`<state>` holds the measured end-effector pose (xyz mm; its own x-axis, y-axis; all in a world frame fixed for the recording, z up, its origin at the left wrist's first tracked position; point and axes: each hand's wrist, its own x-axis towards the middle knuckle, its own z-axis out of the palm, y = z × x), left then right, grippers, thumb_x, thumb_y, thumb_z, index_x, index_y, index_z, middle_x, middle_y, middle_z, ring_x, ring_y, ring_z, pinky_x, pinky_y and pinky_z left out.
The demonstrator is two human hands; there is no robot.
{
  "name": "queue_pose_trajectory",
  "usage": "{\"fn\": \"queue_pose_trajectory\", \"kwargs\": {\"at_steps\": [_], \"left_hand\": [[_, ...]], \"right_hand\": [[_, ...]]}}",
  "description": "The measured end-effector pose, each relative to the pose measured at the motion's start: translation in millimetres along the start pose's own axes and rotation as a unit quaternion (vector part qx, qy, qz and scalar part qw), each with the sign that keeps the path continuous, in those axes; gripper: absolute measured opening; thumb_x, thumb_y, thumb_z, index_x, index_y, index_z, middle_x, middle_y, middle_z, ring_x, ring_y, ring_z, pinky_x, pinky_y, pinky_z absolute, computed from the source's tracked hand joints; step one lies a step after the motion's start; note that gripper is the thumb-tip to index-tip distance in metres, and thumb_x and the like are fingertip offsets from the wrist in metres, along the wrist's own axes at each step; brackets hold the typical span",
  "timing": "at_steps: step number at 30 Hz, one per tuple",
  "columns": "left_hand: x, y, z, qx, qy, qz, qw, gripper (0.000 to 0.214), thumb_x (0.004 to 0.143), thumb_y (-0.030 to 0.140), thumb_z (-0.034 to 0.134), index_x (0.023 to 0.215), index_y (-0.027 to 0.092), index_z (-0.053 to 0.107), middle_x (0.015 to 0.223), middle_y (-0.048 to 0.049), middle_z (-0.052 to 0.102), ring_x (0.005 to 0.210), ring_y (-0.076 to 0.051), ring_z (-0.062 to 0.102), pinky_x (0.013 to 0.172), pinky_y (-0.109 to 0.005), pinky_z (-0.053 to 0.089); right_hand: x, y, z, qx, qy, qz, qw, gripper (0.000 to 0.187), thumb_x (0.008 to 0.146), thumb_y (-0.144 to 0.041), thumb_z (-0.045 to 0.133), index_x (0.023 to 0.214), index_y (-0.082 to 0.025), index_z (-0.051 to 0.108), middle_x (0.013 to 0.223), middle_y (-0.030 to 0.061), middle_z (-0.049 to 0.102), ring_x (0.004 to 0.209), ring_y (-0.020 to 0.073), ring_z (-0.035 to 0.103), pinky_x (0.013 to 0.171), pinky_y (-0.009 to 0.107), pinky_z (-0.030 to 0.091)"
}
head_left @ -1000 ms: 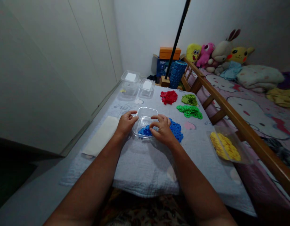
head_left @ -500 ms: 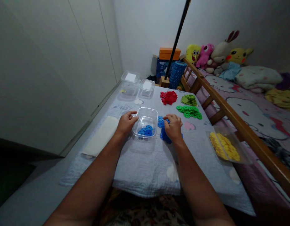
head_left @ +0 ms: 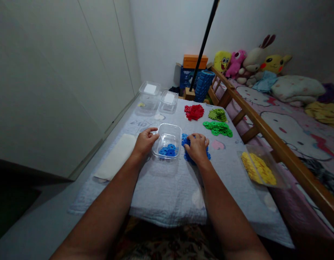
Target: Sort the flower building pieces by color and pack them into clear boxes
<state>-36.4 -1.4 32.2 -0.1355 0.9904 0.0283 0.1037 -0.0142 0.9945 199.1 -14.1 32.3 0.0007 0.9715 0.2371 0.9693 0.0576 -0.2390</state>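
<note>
My left hand (head_left: 145,142) pinches the left rim of a clear plastic container (head_left: 167,126), thumb on top. Inside, at its near end, lie several blue notched flower-shaped discs (head_left: 168,150). To the right, my right hand (head_left: 197,146) rests over a pile of blue discs (head_left: 189,157), its fingers curled around some of them. The palm hides most of this pile, and the fingertips are partly buried in it.
Piles of red discs (head_left: 194,112), olive-green discs (head_left: 218,115) and bright green discs (head_left: 218,129) lie farther back. A bag of yellow discs (head_left: 257,168) is at right. Two clear containers (head_left: 150,94) stand at back left, and a folded cream cloth (head_left: 116,157) lies left.
My right hand has settled lower over the blue pile, its fingers spreading from a pinch to curl around the discs. My left hand and the container have stayed put.
</note>
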Motion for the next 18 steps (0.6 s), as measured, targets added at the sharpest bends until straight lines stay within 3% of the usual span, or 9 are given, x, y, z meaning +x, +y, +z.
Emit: {"fn": "queue_pose_trajectory", "kwargs": {"at_steps": [7,12,18], "left_hand": [[-1.6,1.8,-0.2,0.001,-0.002,0.005,1.000,0.051,0.072,0.042,0.072,0.114,0.012,0.069,0.056,0.0090,0.038,0.050,-0.009,0.033,0.051,-0.024,0.023],[-1.6,2.3,0.4,-0.003,0.001,-0.005,1.000,0.050,0.072,0.040,0.072,0.114,0.013,0.069,0.056,0.0089,0.039,0.049,-0.009,0.033,0.050,-0.024,0.023],[-1.0,1.8,0.3,0.001,-0.001,-0.004,1.000,0.050,0.071,0.041,0.073,0.112,0.013,0.070,0.055,0.0088,0.038,0.050,-0.010,0.034,0.050,-0.023,0.023]], "right_hand": [[5.4,5.1,-4.5,0.046,-0.017,0.038,0.998,0.020,0.089,-0.023,0.058,0.105,-0.023,0.070,0.110,0.0089,0.072,0.110,0.0289,0.054,0.103,0.047,0.027],[7.0,8.9,-8.2,0.074,-0.007,0.067,0.995,0.018,0.088,-0.023,0.056,0.099,-0.022,0.069,0.101,0.0068,0.074,0.105,0.0278,0.056,0.105,0.048,0.025],[9.9,14.3,-12.6,0.137,0.042,0.087,0.986,0.012,0.082,-0.027,0.059,0.085,-0.022,0.070,0.105,0.0086,0.070,0.107,0.0288,0.056,0.097,0.044,0.038]]}}
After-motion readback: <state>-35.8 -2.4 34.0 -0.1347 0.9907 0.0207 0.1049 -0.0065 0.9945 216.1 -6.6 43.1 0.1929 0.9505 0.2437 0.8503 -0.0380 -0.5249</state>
